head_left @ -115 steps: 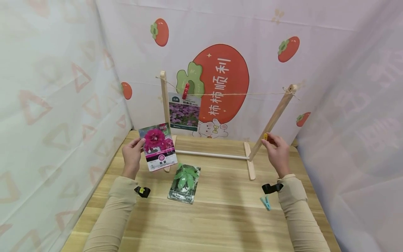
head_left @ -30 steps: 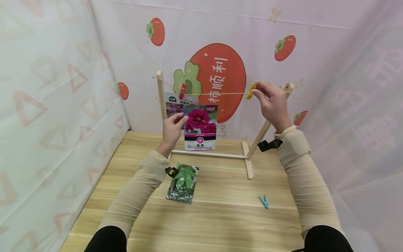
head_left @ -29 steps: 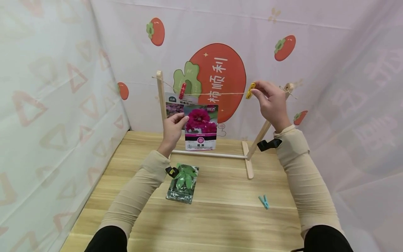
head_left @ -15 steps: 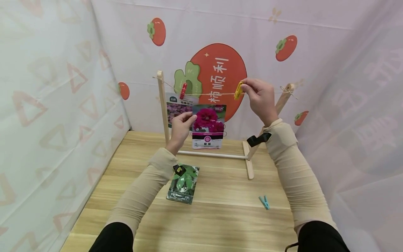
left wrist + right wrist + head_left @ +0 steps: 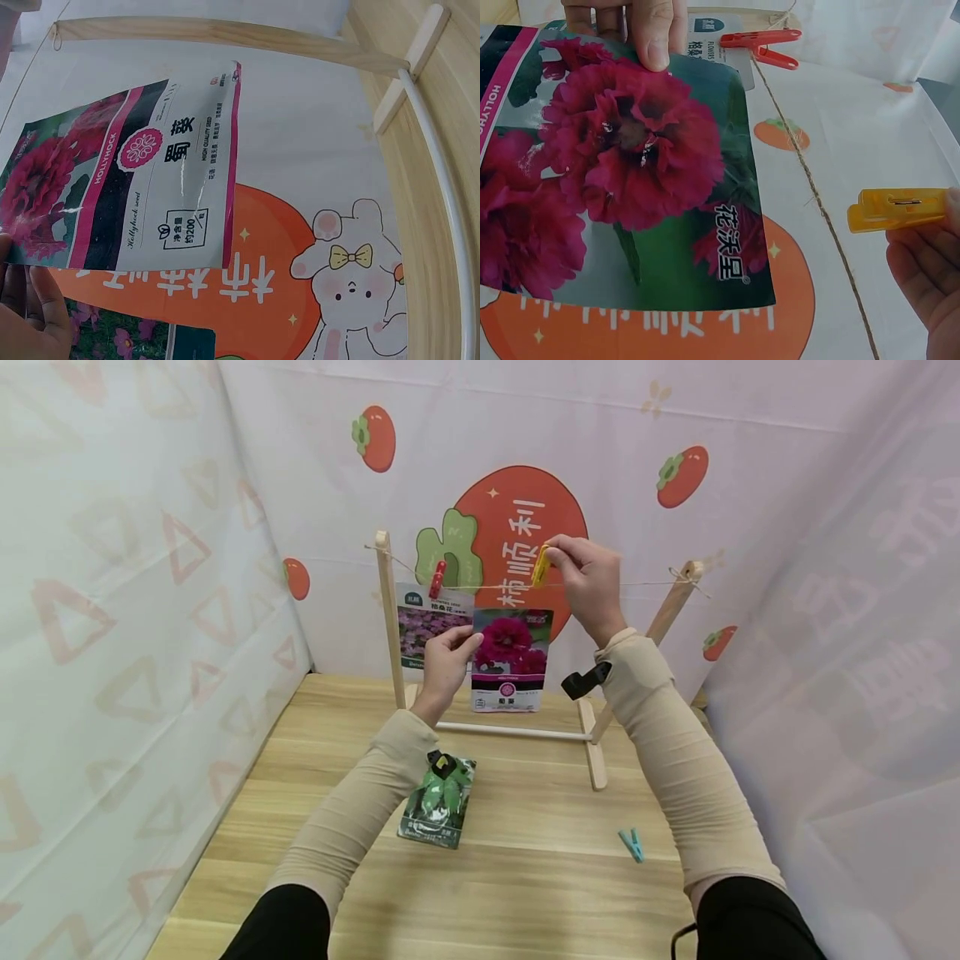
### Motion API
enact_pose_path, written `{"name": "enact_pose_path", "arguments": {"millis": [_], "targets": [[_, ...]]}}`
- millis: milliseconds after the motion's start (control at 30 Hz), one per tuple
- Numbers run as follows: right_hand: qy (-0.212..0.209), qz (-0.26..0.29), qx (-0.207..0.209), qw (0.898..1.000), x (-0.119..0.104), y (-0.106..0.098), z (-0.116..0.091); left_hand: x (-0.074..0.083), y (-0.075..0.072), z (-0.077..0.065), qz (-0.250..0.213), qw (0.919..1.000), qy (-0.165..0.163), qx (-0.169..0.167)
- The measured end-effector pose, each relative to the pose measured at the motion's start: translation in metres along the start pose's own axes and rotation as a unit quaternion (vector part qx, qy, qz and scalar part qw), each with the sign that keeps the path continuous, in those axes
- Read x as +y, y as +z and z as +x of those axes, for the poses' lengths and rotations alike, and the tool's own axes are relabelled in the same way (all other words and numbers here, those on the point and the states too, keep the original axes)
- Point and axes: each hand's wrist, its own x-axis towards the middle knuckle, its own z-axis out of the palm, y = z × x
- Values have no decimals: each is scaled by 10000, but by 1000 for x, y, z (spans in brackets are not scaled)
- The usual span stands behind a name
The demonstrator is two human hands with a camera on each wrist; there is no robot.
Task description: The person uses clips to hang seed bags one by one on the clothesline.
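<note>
My left hand (image 5: 447,664) pinches the left edge of a hollyhock seed packet (image 5: 512,660) with a magenta flower, held upright just below the twine (image 5: 810,180). In my right hand (image 5: 590,581) a yellow clothespin (image 5: 900,209) is pinched by its handle end, its tip near the twine and above the packet's top right corner. To the left, a red clothespin (image 5: 438,579) fixes a purple-flower seed packet (image 5: 420,631) on the twine, partly hidden behind my left hand. A green-leaf seed packet (image 5: 435,810) lies on the table, its top partly covered by the left wrist camera.
The twine runs between two wooden posts (image 5: 671,602) joined low down by a white rod (image 5: 517,731). A blue clothespin (image 5: 632,845) lies on the wooden table (image 5: 540,877) at the right. Behind the frame hangs a printed cloth (image 5: 622,410).
Both hands have risen to the twine since the earliest frame. Over the last second the hollyhock packet has moved right and the yellow clothespin left, bringing them close together.
</note>
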Motion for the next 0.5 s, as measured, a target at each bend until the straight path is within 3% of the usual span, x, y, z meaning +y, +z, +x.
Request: {"name": "enact_pose_path", "arguments": {"millis": [500], "targets": [[54,-250,-371,9990,5,19,-2,1,13,8,-215,9995,141,159]]}}
